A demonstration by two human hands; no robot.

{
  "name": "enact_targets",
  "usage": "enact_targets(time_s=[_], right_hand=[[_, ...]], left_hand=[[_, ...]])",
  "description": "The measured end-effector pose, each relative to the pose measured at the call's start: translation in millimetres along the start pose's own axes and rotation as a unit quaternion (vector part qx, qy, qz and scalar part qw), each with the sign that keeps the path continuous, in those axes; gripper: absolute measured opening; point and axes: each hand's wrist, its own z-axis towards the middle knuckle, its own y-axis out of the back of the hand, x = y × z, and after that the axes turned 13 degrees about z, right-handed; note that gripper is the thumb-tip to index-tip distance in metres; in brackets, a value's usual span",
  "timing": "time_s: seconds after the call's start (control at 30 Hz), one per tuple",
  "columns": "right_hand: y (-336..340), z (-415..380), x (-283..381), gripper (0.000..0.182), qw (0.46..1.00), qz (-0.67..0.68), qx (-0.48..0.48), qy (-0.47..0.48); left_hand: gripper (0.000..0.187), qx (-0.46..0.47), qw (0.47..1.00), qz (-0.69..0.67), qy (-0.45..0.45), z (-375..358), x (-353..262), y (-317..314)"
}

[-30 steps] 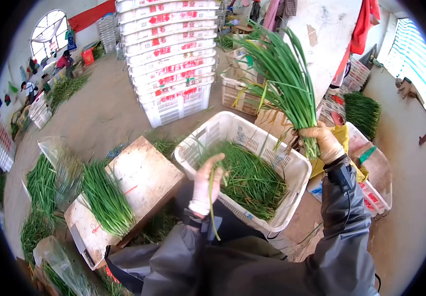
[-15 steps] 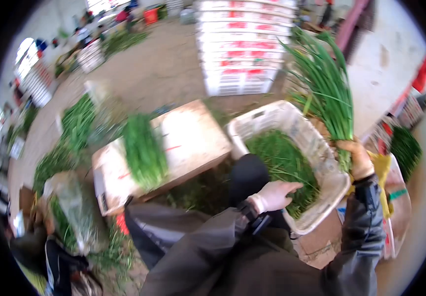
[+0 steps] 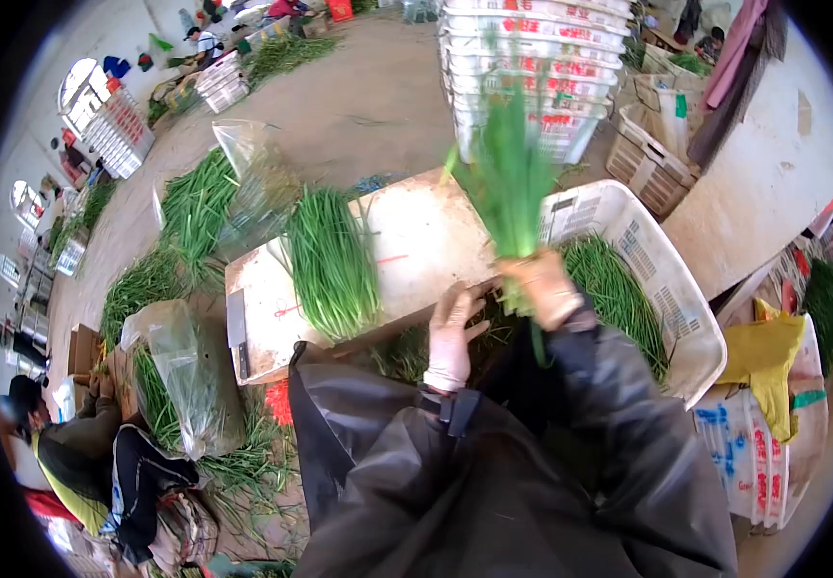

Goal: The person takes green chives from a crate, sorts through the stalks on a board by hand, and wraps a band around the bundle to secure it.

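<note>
My right hand (image 3: 543, 287) is wrapped round the base of a bunch of green chives (image 3: 513, 183), held upright and smeared by motion at the tips. My gloved left hand (image 3: 453, 337) is raised by the front edge of a pale board (image 3: 426, 226), fingers apart and holding nothing. Another bunch of chives (image 3: 332, 265) lies on the board's left half. Red bands (image 3: 392, 258) rest beside it. At the board's left end is a flat grey blade (image 3: 236, 320). Right of my hands, a white basket (image 3: 696, 347) holds loose chives.
Stacked white baskets (image 3: 532, 67) stand beyond the board. Chives in clear plastic bags (image 3: 190, 376) lie to the left, near a seated person (image 3: 98, 453). A yellow cloth (image 3: 763, 361) hangs over a white container (image 3: 749, 462) at right. Cut greens litter the floor.
My right hand has swung the bunch left, from beyond the basket's right side to the board's right end. My left hand has moved from over the basket to the board's front edge.
</note>
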Motion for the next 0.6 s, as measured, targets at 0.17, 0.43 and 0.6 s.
enact_targets(time_s=[0.17, 0.43, 0.6], right_hand=[[-11.7, 23.7, -171.0, 0.068, 0.888, -0.452, -0.011, -0.082], [-10.8, -11.6, -169.5, 0.08, 0.894, -0.414, 0.14, 0.102], [-15.6, -6.3, -164.9, 0.085, 0.972, -0.129, 0.194, 0.025]], left_hand=[[0.054, 0.094, 0.931, -0.26, 0.237, 21.6, 88.5, 52.3], [0.045, 0.022, 0.956, -0.241, 0.167, 31.5, 125.9, 78.2], [0.038, -0.027, 0.962, -0.224, 0.155, 27.2, 120.4, 91.5]])
